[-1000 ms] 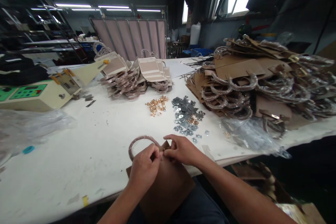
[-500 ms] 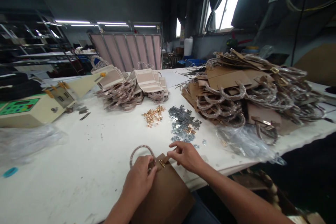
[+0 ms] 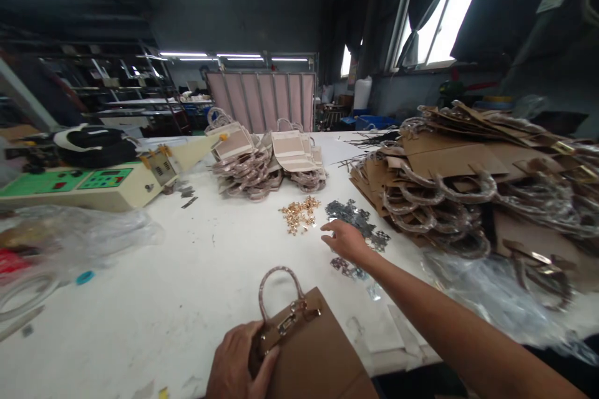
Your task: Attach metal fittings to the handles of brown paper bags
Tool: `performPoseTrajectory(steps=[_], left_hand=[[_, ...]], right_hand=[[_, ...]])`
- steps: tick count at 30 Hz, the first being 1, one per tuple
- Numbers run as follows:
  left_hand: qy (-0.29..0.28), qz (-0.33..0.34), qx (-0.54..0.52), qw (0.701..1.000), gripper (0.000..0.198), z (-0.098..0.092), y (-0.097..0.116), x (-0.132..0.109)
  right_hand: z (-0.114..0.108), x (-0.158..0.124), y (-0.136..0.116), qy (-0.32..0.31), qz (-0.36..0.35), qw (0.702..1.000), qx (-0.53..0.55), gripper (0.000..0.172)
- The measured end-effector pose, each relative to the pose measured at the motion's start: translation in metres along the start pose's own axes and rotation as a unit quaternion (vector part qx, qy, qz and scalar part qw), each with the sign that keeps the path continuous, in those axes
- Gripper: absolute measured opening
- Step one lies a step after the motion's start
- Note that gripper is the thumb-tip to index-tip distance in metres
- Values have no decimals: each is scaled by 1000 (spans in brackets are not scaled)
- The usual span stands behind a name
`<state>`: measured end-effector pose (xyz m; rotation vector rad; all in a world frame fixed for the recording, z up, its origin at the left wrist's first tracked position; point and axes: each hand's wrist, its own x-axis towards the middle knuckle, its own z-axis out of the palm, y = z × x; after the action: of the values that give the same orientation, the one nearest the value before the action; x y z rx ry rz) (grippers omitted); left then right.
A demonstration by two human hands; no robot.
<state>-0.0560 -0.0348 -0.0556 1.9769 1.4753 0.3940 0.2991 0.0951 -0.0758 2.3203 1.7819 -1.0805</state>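
Observation:
A brown bag panel (image 3: 318, 349) with a plastic-wrapped loop handle (image 3: 281, 274) and gold hardware (image 3: 287, 323) lies at the table's near edge. My left hand (image 3: 241, 358) grips its upper left edge, thumb on the front near the hardware. Farther out, my right hand (image 3: 341, 240) reaches over the table with thumb and forefinger apart, and nothing shows between them. It is beside a pile of dark metal plates (image 3: 353, 215), to the right of small gold pieces (image 3: 299, 213). Some plates are partly hidden beneath the right forearm.
Brown bag panels with wrapped handles (image 3: 449, 162) are heaped at the right, above clear plastic (image 3: 486, 287). Beige panels (image 3: 292, 151) stand stacked farther back. A cream machine with green panels (image 3: 126, 190) and more plastic film (image 3: 103, 237) occupy the left.
My right hand has left the bag's hardware and moved forward to the metal plates. My left hand still holds the bag. The view has turned left.

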Motion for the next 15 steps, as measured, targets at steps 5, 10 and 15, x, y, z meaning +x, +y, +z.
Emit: performPoseTrajectory(steps=[5,10,15], left_hand=[[45,53,4,998,51,4,-9,-6],[129,-48,-68,988,45,17,-12,-31],[-13,-119,-187,975,74,34,-32,-16]], right_hand=[[51,56,-24,-39,14,998,-41,40],[72,52,-37,-42,37,998,-37,37],[89,47,7,-9,8,1000,27,47]])
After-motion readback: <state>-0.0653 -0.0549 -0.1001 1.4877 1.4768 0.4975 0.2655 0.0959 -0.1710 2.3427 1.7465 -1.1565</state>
